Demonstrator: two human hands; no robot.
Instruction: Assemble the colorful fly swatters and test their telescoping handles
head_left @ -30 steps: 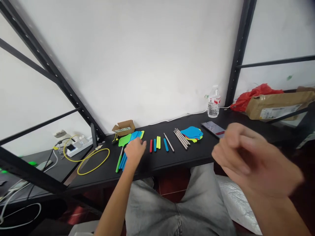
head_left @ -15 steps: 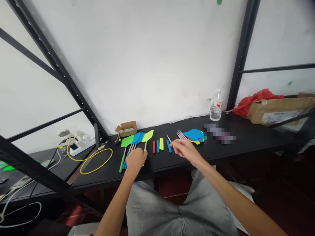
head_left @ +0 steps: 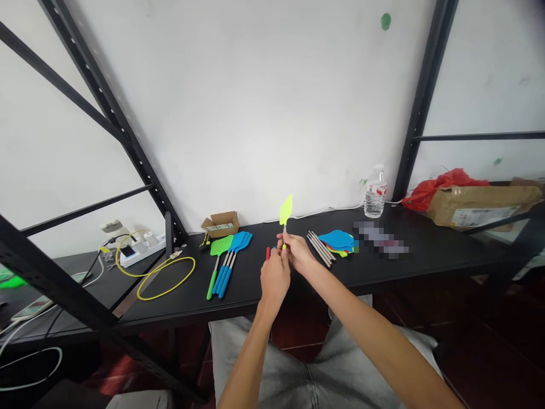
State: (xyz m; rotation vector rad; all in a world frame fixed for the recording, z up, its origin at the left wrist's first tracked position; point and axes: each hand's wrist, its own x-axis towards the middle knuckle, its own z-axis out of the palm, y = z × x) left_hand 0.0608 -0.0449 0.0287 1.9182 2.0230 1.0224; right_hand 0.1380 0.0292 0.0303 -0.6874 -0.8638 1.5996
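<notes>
A yellow fly swatter (head_left: 285, 210) is held up over the middle of the black table, its head upward. My left hand (head_left: 275, 274) is closed around the lower part of its handle, and my right hand (head_left: 299, 250) pinches the swatter higher up, near the metal shaft. Behind my left hand a red handle (head_left: 268, 253) partly shows; the other loose handles are mostly hidden. Left of my hands lie a green fly swatter (head_left: 213, 281) and several blue fly swatters (head_left: 227, 278). To the right lie several metal rods (head_left: 320, 249) beside a stack of swatter heads (head_left: 336, 240), blue on top.
A small open cardboard box (head_left: 220, 225) stands against the wall. A water bottle (head_left: 375, 192) is at the back right, with a cardboard box (head_left: 485, 204) and red plastic bag (head_left: 440, 184) further right. A yellow cable (head_left: 193, 272) and power strip (head_left: 142, 253) lie left.
My left hand has lifted the yellow fly swatter from beside the blue ones and carried it right. My right hand has moved left from the rods and taken hold of it too.
</notes>
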